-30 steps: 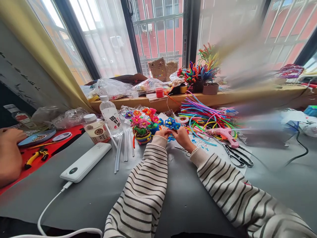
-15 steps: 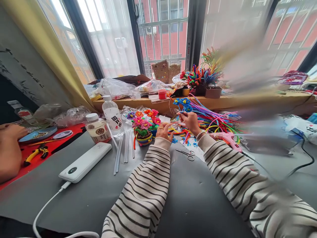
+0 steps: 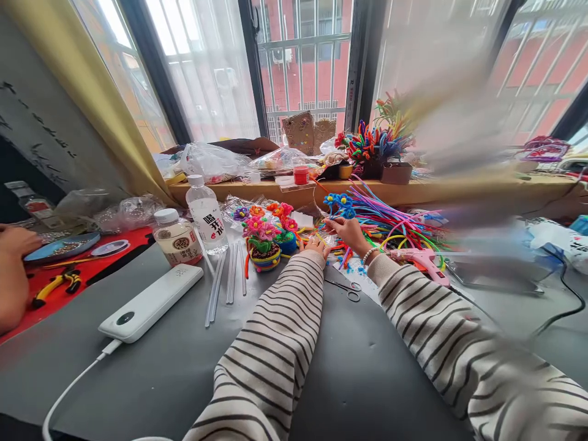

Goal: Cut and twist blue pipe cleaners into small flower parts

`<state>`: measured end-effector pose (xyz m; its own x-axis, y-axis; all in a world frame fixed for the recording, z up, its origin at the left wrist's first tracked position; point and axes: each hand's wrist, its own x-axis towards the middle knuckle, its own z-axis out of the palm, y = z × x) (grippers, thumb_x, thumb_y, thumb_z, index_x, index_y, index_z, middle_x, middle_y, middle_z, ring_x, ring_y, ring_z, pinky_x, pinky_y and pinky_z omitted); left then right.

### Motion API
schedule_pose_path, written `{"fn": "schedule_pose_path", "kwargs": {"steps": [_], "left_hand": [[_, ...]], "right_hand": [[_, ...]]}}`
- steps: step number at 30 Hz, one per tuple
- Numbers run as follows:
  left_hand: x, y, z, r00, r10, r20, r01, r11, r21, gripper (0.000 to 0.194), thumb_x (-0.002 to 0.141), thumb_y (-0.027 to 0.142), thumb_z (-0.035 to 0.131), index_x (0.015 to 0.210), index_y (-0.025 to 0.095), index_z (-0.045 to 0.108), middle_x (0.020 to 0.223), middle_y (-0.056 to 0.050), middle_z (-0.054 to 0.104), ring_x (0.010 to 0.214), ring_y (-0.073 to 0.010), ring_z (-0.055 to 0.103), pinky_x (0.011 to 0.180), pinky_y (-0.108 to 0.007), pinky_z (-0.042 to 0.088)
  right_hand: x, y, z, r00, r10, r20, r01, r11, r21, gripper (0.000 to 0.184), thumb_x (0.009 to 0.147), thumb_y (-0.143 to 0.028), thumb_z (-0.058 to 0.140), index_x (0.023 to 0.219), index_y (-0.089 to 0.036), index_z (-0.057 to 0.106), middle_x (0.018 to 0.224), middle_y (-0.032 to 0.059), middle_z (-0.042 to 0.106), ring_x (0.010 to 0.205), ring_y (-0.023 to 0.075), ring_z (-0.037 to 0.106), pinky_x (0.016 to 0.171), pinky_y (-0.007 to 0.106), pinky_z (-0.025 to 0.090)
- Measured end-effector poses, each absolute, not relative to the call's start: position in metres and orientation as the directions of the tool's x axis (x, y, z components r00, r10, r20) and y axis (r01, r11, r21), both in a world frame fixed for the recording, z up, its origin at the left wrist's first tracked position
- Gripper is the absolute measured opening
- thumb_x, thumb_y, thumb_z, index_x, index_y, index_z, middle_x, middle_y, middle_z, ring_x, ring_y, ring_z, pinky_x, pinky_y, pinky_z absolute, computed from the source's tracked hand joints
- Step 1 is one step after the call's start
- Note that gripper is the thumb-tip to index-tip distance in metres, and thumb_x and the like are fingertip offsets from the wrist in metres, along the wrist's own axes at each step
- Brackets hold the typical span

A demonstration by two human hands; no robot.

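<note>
A small bunch of blue pipe-cleaner flowers [image 3: 339,202] with yellow centres is upright in my right hand [image 3: 350,233], the fingers pinched on its stems. My left hand [image 3: 315,245] is low at the table, beside a blue flower pot [image 3: 288,242] and among loose pipe-cleaner pieces; its fingertips are hidden, so I cannot see whether it grips anything. Just left stands a striped pot [image 3: 265,260] with pink pipe-cleaner flowers [image 3: 261,229]. Scissors [image 3: 348,288] lie between my forearms, near white paper [image 3: 367,283] with blue scraps.
A pink glue gun [image 3: 425,263] lies beside my right forearm, with long pipe cleaners [image 3: 381,211] behind it. To the left are clear sticks [image 3: 231,275], two bottles [image 3: 178,240] and a white power bank [image 3: 151,303] with its cable. Another person's arm [image 3: 13,275] is at far left.
My left hand has moved right and forward, down to the scattered pieces. My right hand has lowered slightly, still holding the blue flowers. The view has shifted a little.
</note>
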<state>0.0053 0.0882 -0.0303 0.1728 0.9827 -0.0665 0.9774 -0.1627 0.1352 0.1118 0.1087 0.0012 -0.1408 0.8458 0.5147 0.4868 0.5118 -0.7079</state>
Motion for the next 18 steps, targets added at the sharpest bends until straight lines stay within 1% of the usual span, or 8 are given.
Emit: {"fn": "schedule_pose_path", "kwargs": {"steps": [3,5,8,9,11,13,16,18], "left_hand": [[0.012,0.092,-0.027,0.184,0.983,-0.027,0.971,-0.177,0.160,0.054,0.076,0.047,0.009,0.122,0.021,0.022,0.132,-0.004,0.018,0.120,-0.0212,0.012,0.094,-0.048,0.000],[0.013,0.087,-0.022,0.201,0.979,-0.023,0.969,-0.196,0.149,0.056,0.075,0.048,0.013,0.123,0.019,0.020,0.133,-0.004,0.014,0.121,-0.0200,0.007,0.095,-0.047,0.000],[0.004,0.072,-0.010,0.203,0.977,-0.067,0.978,-0.199,0.069,0.068,0.070,0.050,0.030,0.123,0.010,0.017,0.133,-0.010,0.010,0.121,-0.0217,0.005,0.096,-0.042,0.005],[-0.001,0.066,-0.006,0.213,0.973,-0.089,0.977,-0.210,0.043,0.070,0.067,0.049,0.037,0.122,0.010,0.021,0.132,-0.011,0.012,0.121,-0.0228,0.007,0.097,-0.040,0.007],[-0.013,0.055,-0.001,0.257,0.941,-0.219,0.966,-0.251,0.057,0.059,0.065,0.040,0.047,0.115,0.011,0.036,0.126,-0.011,0.029,0.117,-0.0225,0.023,0.095,-0.034,0.018],[-0.026,0.047,0.002,0.208,0.961,-0.180,0.973,-0.185,0.135,0.046,0.065,0.030,0.048,0.108,0.013,0.044,0.121,-0.010,0.039,0.109,-0.0205,0.036,0.091,-0.027,0.027],[-0.040,0.044,0.004,0.076,0.993,-0.089,0.983,-0.060,0.171,0.040,0.072,0.021,0.037,0.110,0.010,0.041,0.113,-0.012,0.046,0.102,-0.0191,0.044,0.085,-0.026,0.033],[-0.046,0.046,0.004,0.020,0.998,-0.053,0.978,-0.009,0.210,0.039,0.076,0.016,0.026,0.113,0.012,0.037,0.110,-0.009,0.049,0.099,-0.0150,0.047,0.082,-0.023,0.036]], "right_hand": [[0.102,0.116,-0.007,-0.175,0.835,0.522,0.566,0.519,-0.640,0.032,0.074,-0.037,0.040,0.075,-0.014,0.062,0.059,0.0041,0.063,0.054,0.0124,0.057,0.050,0.021,0.044],[0.098,0.122,-0.009,-0.194,0.824,0.532,0.609,0.526,-0.593,0.026,0.072,-0.034,0.044,0.073,-0.015,0.062,0.057,0.0027,0.062,0.055,0.0125,0.056,0.052,0.021,0.042],[0.096,0.130,-0.010,-0.235,0.811,0.536,0.674,0.533,-0.511,0.020,0.070,-0.028,0.047,0.067,-0.014,0.061,0.060,0.0033,0.062,0.056,0.0125,0.054,0.054,0.021,0.040],[0.096,0.132,-0.010,-0.253,0.807,0.534,0.692,0.536,-0.483,0.018,0.069,-0.024,0.047,0.065,-0.013,0.061,0.062,0.0043,0.062,0.057,0.0125,0.054,0.055,0.021,0.039],[0.097,0.135,-0.012,-0.301,0.797,0.523,0.719,0.550,-0.424,0.015,0.067,-0.016,0.047,0.060,-0.012,0.060,0.065,0.0062,0.062,0.059,0.0126,0.053,0.056,0.021,0.036],[0.098,0.136,-0.014,-0.350,0.789,0.505,0.736,0.565,-0.372,0.016,0.064,-0.009,0.045,0.058,-0.011,0.059,0.067,0.0068,0.061,0.061,0.0124,0.052,0.057,0.020,0.034],[0.098,0.136,-0.018,-0.395,0.784,0.478,0.760,0.572,-0.310,0.021,0.064,-0.005,0.040,0.058,-0.010,0.060,0.067,0.0076,0.060,0.061,0.0124,0.052,0.055,0.019,0.033],[0.098,0.136,-0.019,-0.416,0.782,0.464,0.770,0.575,-0.278,0.022,0.066,-0.006,0.039,0.060,-0.010,0.061,0.068,0.0078,0.060,0.060,0.0125,0.052,0.054,0.019,0.032]]}}
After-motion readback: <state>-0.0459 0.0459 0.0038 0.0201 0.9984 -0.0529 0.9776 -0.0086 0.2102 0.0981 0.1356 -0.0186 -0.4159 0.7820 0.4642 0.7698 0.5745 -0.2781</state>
